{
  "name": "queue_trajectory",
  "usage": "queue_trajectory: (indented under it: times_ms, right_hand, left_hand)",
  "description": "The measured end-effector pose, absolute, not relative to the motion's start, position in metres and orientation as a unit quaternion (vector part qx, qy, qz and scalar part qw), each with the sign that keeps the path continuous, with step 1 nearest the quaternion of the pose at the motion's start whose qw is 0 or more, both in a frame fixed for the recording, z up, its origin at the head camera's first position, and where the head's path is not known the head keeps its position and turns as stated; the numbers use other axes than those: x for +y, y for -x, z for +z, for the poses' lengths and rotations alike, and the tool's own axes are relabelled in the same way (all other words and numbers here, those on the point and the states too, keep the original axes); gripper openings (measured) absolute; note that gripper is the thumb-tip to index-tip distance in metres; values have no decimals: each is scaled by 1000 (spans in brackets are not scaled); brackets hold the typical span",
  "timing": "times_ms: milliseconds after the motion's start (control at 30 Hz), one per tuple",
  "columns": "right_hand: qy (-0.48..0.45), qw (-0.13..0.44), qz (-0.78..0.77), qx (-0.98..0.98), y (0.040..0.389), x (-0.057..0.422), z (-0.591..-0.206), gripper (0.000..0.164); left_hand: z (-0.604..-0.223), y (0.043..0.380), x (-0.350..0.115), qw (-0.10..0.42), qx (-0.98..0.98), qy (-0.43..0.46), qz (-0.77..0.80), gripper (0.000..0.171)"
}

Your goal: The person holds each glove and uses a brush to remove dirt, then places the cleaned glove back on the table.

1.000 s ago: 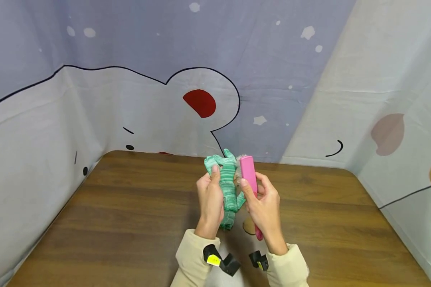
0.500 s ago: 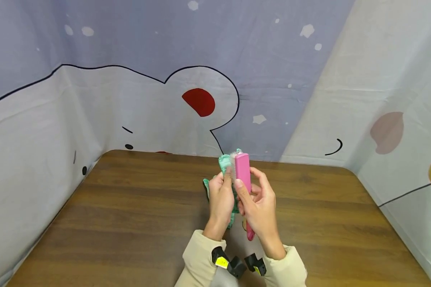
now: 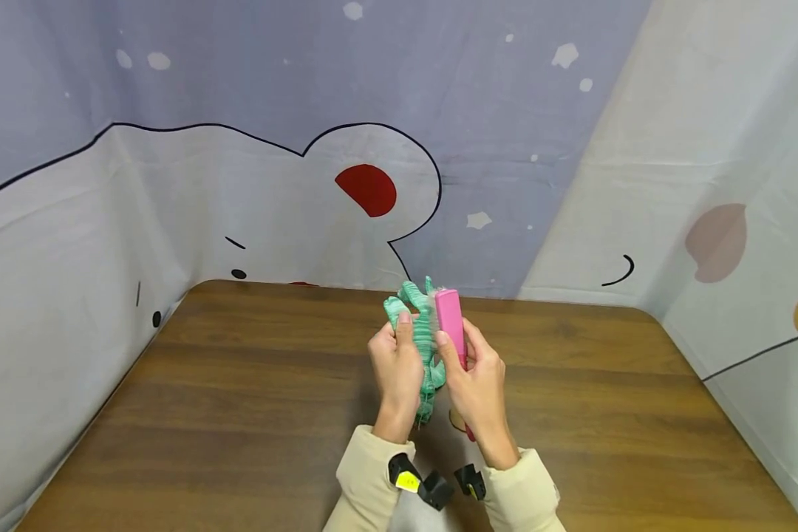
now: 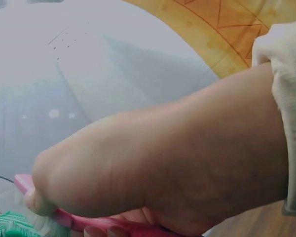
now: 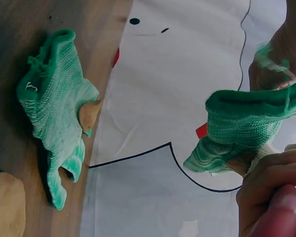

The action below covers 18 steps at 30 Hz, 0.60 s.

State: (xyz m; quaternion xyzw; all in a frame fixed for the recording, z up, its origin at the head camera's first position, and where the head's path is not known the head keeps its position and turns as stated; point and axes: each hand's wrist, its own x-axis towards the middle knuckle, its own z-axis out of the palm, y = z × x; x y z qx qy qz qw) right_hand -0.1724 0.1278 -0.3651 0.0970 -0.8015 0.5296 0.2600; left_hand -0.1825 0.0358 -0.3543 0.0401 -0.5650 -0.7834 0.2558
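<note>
My left hand (image 3: 399,366) grips a green striped knit glove (image 3: 423,336) with its thumb across the front, and the glove's fingers point up. In the right wrist view the cuff of this glove (image 5: 241,116) gapes, with loose threads hanging from it. My right hand (image 3: 477,377) holds a pink-backed brush (image 3: 448,314) upright by its handle. The brush's pale, fuzzy bristles (image 3: 434,310) face the glove and meet its right side. In the left wrist view, my left hand (image 4: 103,173) covers most of the brush (image 4: 76,221).
A second green glove (image 5: 56,113) lies on the wooden table (image 3: 253,399), with a tan piece (image 5: 89,116) at its side. Another rounded tan piece (image 3: 457,421) rests below my right hand. A printed curtain (image 3: 273,207) surrounds the table's back and sides.
The left hand and glove swung right, partly behind the brush, then came back left with the glove facing up. The brush has shifted slightly left, staying against the glove.
</note>
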Motion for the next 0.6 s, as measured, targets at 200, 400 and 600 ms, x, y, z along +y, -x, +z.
queue_trajectory:
  times_ms: [200, 400, 600]
  right_hand:
    - [-70, 275, 496, -821, 175, 130, -369, 37]
    - [-54, 296, 449, -841, 177, 130, -377, 39]
    - [-37, 296, 427, -854, 181, 131, -385, 41]
  left_hand:
    - [-362, 186, 39, 246, -523, -70, -813, 32]
    - [-369, 188, 37, 239, -524, -110, -810, 32]
    - [-374, 190, 36, 218, -517, -141, -816, 33]
